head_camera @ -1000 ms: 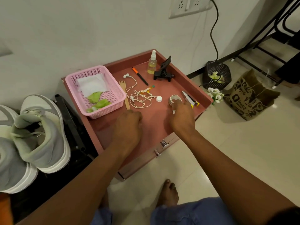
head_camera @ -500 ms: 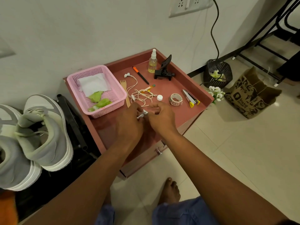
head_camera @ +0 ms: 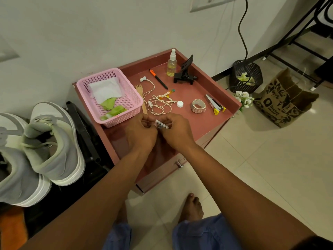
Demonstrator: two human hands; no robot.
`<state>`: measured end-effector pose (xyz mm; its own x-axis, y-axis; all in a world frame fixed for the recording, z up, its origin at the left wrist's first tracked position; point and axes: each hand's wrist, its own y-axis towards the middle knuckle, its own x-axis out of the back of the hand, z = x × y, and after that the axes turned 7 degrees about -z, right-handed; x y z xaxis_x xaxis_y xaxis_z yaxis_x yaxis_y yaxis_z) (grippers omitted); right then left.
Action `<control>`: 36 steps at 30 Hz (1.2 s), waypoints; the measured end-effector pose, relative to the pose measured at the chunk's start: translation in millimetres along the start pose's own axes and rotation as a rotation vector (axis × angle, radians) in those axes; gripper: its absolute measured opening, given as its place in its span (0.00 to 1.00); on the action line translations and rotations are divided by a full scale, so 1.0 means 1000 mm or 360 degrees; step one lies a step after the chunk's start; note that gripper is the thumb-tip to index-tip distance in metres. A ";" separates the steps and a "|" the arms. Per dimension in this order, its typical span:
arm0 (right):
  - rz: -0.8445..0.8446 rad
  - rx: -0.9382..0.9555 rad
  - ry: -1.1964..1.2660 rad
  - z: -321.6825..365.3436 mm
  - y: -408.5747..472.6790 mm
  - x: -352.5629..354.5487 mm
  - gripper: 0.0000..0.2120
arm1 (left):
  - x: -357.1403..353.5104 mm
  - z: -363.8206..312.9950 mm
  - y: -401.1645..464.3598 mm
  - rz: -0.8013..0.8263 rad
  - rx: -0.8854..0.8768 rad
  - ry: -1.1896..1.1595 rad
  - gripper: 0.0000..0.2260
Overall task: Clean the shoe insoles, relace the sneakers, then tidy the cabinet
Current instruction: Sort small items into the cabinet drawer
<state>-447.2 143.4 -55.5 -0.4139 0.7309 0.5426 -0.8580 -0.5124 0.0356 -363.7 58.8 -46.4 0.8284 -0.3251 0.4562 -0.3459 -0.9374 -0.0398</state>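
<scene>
Both hands' fingers (head_camera: 144,123) pinch a small patterned piece (head_camera: 161,124), possibly tape.

Paper bag (head_camera: 284,103), on the floor to the right of the cabinet: printed in black with large lettering; only "insta mart" reads clearly, lying sideways low on the side that faces the camera. The bigger letters above it are too broken to read.
Stapler (head_camera: 214,104), near the right edge of the cabinet top: a small red label on its body, too small to read.
Tape roll (head_camera: 198,105), just left of the stapler: a printed pattern, no legible words.
Small patterned piece (head_camera: 162,125), between the two hands: dark marks on white, not readable.
</scene>
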 end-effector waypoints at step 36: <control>0.0640 0.0651 -0.0925 -0.047 -0.050 0.089 0.10 | -0.011 0.023 0.011 0.0344 -0.1143 0.0800 0.18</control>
<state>-455.5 254.9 -48.6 -0.3464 0.1630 0.9238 -0.4522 -0.8919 -0.0122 -366.6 49.4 -72.3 0.4813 -0.2338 0.8448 -0.8032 -0.5037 0.3182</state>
